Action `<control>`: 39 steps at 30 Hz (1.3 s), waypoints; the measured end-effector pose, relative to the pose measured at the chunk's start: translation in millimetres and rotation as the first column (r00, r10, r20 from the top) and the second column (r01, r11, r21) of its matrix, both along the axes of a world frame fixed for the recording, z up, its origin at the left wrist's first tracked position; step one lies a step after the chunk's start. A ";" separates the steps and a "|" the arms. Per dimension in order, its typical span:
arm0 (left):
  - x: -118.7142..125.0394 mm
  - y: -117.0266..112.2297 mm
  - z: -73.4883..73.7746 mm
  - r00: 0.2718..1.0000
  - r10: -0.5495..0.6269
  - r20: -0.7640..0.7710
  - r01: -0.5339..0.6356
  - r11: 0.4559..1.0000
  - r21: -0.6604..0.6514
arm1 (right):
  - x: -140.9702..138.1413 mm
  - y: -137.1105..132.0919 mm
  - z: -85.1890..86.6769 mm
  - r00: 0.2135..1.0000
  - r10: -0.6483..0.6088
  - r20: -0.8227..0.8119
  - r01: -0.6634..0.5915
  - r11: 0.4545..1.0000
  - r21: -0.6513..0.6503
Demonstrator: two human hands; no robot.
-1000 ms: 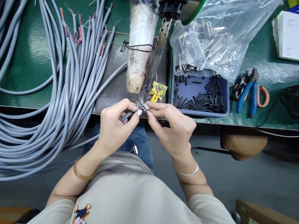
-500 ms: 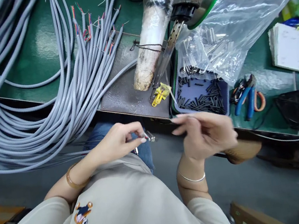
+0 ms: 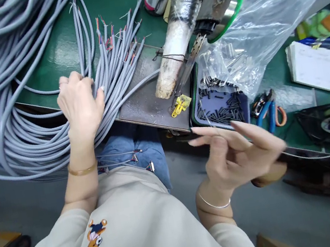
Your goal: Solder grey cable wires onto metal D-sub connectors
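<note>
My left hand (image 3: 81,103) lies over the bundle of grey cables (image 3: 42,131), its fingers curled around a few of them and its fingertips hidden. To its right, stripped cable ends (image 3: 106,38) show coloured wires. My right hand (image 3: 236,153) is near the front edge of the bench, thumb pressed to the fingers. A thin dark piece (image 3: 183,138) sticks out past its fingertips, too blurred to name. On my lap lie several cables with small metal connectors (image 3: 151,166) on their ends.
Behind my right hand stands a blue tray (image 3: 193,114) of short black tubes, partly under a clear plastic bag (image 3: 272,8). Blue-handled pliers (image 3: 272,114) lie to its right. A wrapped white tube (image 3: 170,63), a yellow clip (image 3: 181,104) and a notepad (image 3: 316,66) are also on the bench.
My left hand has let go of the connector and moved up and left onto the grey cables. My right hand has shifted slightly right, some fingers spreading.
</note>
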State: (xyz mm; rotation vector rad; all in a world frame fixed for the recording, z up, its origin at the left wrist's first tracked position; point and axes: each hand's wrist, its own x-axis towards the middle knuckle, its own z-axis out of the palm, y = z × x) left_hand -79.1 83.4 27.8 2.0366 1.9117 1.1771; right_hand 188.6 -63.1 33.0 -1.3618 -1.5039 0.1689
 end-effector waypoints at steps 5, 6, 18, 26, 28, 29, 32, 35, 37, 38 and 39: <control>-7.0 -4.0 -12.0 0.989 0.111 0.093 -0.109 0.994 -0.029 | -7.7 10.9 2.5 0.994 -0.044 0.103 0.027 0.987 0.160; -9.6 -10.1 -11.1 0.971 0.126 0.201 -0.125 0.992 -0.014 | -4.9 10.8 1.3 0.998 -0.032 0.056 0.022 0.985 0.171; -28.2 -92.2 47.2 0.444 -0.325 0.835 0.606 0.796 -0.012 | 0.1 24.7 19.0 0.957 -0.034 -0.288 0.141 0.922 0.359; 55.3 -88.2 25.0 0.499 -0.410 0.764 0.845 0.425 -0.325 | 12.3 23.3 8.7 0.861 0.055 -0.506 -0.178 0.964 -0.198; 77.5 -96.4 13.8 0.580 -0.409 0.704 0.766 0.567 -0.302 | 9.6 21.5 4.7 0.876 0.069 -0.478 -0.213 0.943 -0.256; 87.3 -100.8 7.7 0.604 -0.441 0.664 0.735 0.629 -0.251 | 8.1 21.1 2.9 0.889 0.081 -0.450 -0.231 0.930 -0.288; 107.3 -108.9 -10.1 0.631 -0.532 0.564 0.652 0.758 -0.015 | 5.6 21.7 -1.9 0.933 0.036 -0.359 -0.157 0.936 -0.314; 108.2 -104.6 -21.9 0.651 -0.465 0.599 0.568 0.823 0.022 | 6.3 23.1 -5.5 0.948 -0.094 -0.305 0.015 0.968 -0.249; 100.3 -96.9 -25.0 0.573 -0.338 0.747 0.609 0.785 -0.113 | 5.6 24.3 -7.4 0.954 -0.081 -0.289 0.004 0.966 -0.258; 95.2 -92.8 -25.5 0.506 -0.259 0.823 0.662 0.728 -0.178 | 4.2 25.2 -8.3 0.958 -0.043 -0.285 -0.041 0.957 -0.286; 90.0 -89.0 -25.5 0.439 -0.180 0.880 0.719 0.659 -0.223 | 2.1 26.3 -9.4 0.959 0.003 -0.283 -0.097 0.942 -0.320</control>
